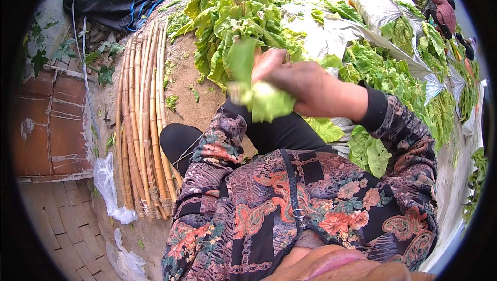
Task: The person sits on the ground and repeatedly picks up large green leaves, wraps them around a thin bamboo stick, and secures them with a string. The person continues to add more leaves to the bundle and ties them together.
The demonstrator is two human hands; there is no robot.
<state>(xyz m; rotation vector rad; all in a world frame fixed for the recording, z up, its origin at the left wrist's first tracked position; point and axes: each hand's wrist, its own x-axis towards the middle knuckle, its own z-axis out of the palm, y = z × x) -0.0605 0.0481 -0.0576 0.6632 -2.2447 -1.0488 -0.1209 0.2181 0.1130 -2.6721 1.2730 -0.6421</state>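
Observation:
My right hand [318,87] is closed around the stem end of broad green leaves [270,103] that look like tobacco; both are smeared by motion. Just beyond is a long, thick row of the same leaves [228,17], running away from my knees. My left sleeve [222,138] reaches up to the held leaves, and the left hand is hidden behind them, so its fingers do not show.
Several bamboo poles [142,120] lie side by side on the dirt to the left. Leaf piles [378,71] with pale sheeting [375,9] stretch along the right. Plastic bags [108,190], a black tarp [106,1] and a rusty panel [49,125] lie at left. A person [444,14] is at far right.

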